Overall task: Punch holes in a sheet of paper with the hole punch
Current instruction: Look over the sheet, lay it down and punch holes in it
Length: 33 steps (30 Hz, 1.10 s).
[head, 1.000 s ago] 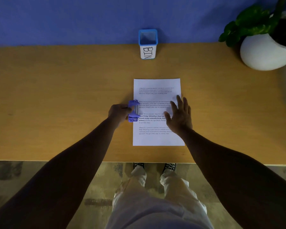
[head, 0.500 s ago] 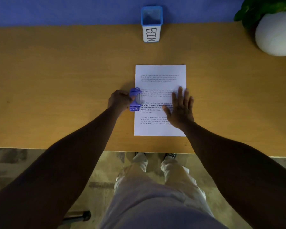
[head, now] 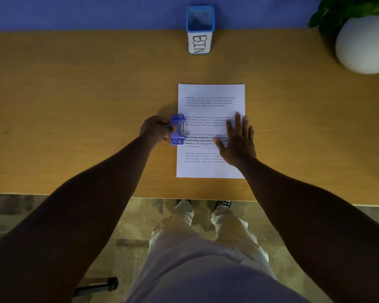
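A printed sheet of paper [head: 210,130] lies flat and upright on the wooden desk [head: 74,95], just right of the desk's centre, with its bottom edge near the front rim. At the sheet's 9 o'clock edge sits a blue two-hole punch [head: 177,130], its mouth over the paper's left margin and its body running parallel to that edge. The left hand [head: 155,129] is curled around the punch from the 9 o'clock side, gripping it with fingers bent over the top. The right hand [head: 239,138] lies flat on the sheet toward its 3 o'clock edge, fingers straight and slightly spread, pressing the paper down. At 12 o'clock from the sheet, well apart at the desk's back edge, stands a blue-rimmed cup labelled BIN [head: 200,29]. At 2 o'clock, a white round planter [head: 363,44] with green leaves stands in the far corner.
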Each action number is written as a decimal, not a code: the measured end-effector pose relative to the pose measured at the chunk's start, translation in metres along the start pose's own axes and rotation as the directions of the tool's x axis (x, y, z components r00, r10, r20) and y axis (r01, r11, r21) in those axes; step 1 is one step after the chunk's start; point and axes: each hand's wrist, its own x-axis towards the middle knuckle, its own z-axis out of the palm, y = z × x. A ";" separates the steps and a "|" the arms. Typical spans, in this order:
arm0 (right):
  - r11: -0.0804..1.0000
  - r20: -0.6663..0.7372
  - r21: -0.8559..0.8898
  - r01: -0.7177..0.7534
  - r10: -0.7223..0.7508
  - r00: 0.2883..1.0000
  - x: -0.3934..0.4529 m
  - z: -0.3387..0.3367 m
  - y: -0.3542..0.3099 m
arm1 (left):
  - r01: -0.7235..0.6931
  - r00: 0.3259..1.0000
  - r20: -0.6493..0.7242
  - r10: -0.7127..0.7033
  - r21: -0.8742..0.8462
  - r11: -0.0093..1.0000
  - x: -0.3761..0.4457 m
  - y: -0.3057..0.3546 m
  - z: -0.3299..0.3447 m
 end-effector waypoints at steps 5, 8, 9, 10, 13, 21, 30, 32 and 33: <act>1.000 -0.009 -0.001 0.000 0.000 1.000 0.001 -0.010 -0.001 | 0.056 0.990 0.135 -0.049 -0.045 0.997 -0.004 0.005 -0.009; 0.999 -0.011 -0.039 -0.017 0.016 1.000 0.004 -0.019 -0.004 | 0.077 0.977 0.203 -0.070 -0.030 0.997 -0.005 0.008 -0.013; 0.998 -0.001 -0.064 -0.028 0.028 1.000 0.005 -0.022 -0.006 | 0.077 0.974 0.216 -0.070 -0.025 0.997 -0.006 0.008 -0.013; 0.995 0.011 -0.090 -0.040 0.041 0.999 0.007 -0.025 -0.008 | 0.073 0.973 0.221 -0.067 -0.020 0.997 -0.007 0.009 -0.013; 0.990 0.045 -0.121 -0.065 0.071 0.996 0.012 -0.034 -0.014 | 0.068 0.976 0.208 -0.065 -0.004 0.998 -0.010 0.010 -0.012; 0.996 0.024 0.030 -0.083 0.082 0.996 0.007 -0.051 -0.012 | 0.057 0.980 0.187 -0.067 0.057 0.997 -0.027 0.004 -0.009; 0.986 0.032 0.054 -0.155 0.153 0.988 -0.011 -0.062 -0.002 | 0.200 0.959 0.162 -0.233 0.197 0.960 -0.051 -0.007 0.001; 0.985 0.044 0.066 -0.157 0.155 0.987 -0.015 -0.062 0.001 | 0.214 0.960 0.131 -0.249 0.235 0.948 -0.053 -0.010 0.004; 0.985 0.056 0.072 -0.159 0.155 0.986 -0.016 -0.062 0.003 | 0.215 0.959 0.126 -0.254 0.258 0.942 -0.054 -0.010 0.005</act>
